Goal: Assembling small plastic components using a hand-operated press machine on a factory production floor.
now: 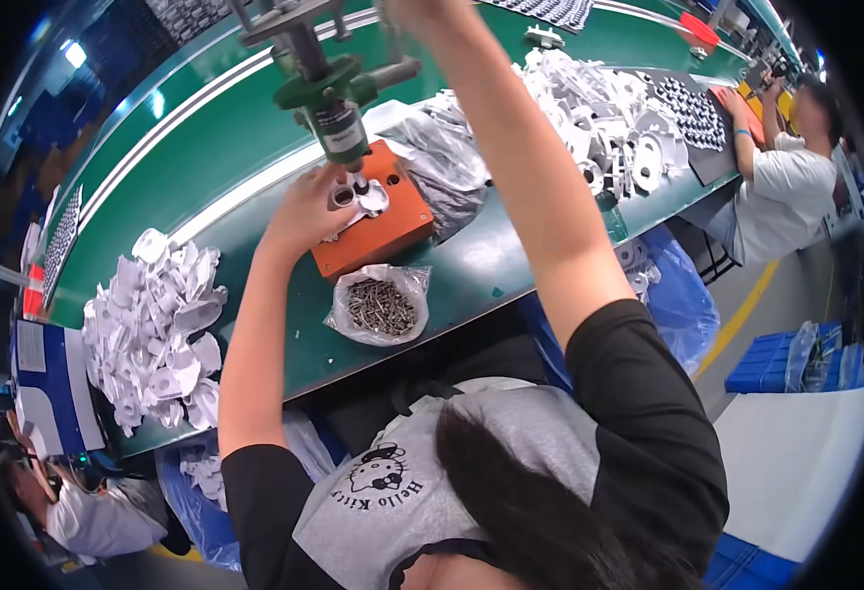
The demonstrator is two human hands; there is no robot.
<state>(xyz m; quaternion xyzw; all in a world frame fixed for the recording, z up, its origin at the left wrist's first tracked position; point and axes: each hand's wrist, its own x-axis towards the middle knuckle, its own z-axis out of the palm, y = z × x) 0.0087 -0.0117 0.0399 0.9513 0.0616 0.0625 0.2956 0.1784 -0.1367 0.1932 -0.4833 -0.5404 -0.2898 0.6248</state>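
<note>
Below the green hand press (339, 108) an orange block (407, 221) rests on the bench. On that block lies a small white plastic part (371, 200), directly beneath the press's metal tip. My left hand (306, 208) is closed on the part's left side, its fingers curled near a dark round hole. High at the top edge, my right hand (430, 18) is raised beside the press; its fingers are cut off or blurred. A clear plastic bag (342, 320) full of small metal pins or screws sits just in front of the block.
A heap of white plastic parts (157, 334) covers the bench's left end. Another pile (599, 113) spreads at the back right, with a clear bag (437, 147) beside the block. Blue-lined bins (683, 305) stand below the bench edge. A co-worker (791, 177) sits at the right.
</note>
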